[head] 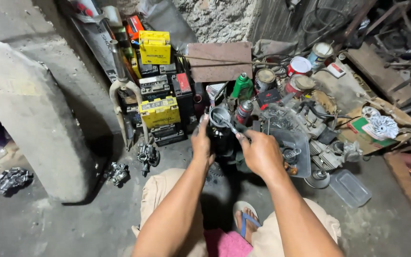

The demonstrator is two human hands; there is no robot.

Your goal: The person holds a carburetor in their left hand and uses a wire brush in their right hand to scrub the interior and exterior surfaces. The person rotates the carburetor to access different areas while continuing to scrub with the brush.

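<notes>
A dark cylindrical engine part (220, 135) with a round metal opening on top stands on the floor between my knees. My left hand (201, 141) grips its left side. In my right hand (259, 151) is a thin metal tool (231, 127), its tip reaching into the part's round opening. My foot in a blue sandal (246, 220) rests below, beside a pink cloth (224, 243).
Several yellow and black batteries (159, 112) are stacked against the wall. Spray cans (242, 86), paint tins (299, 66), engine parts (327, 153), a clear tray (292, 153) and a plastic lid (349, 187) crowd the right. A concrete block (29, 114) stands left; small carburettor parts (147, 157) lie on the floor.
</notes>
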